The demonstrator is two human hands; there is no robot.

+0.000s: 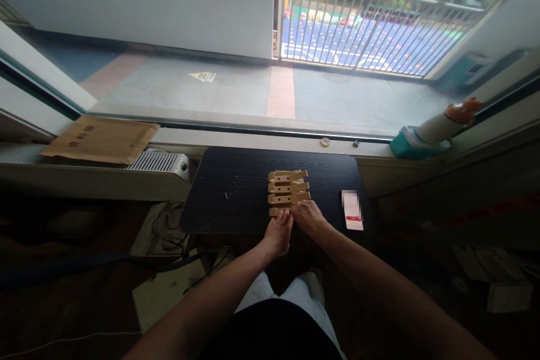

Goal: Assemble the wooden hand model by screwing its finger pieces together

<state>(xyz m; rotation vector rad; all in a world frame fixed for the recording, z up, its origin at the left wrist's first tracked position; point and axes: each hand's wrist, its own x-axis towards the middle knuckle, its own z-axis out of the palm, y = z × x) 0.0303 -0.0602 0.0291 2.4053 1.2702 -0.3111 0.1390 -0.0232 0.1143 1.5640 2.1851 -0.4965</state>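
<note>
While three wooden pieces [289,188] lie just beyond on the black table [253,214], the nearest wooden bar [273,212] runs left to right under the fingers, the left hand [278,233] bunched nearer its visible end, the right hand [309,215] curled; any pinch is hidden.

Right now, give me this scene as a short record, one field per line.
surface: black table
centre: wooden pieces in a row
left hand: at the nearest piece, grip unclear
right hand: beside it, grip unclear
table's right: pale card, partly blurred
sill: tape roll, teal box
radiator: brown envelope on top
</note>
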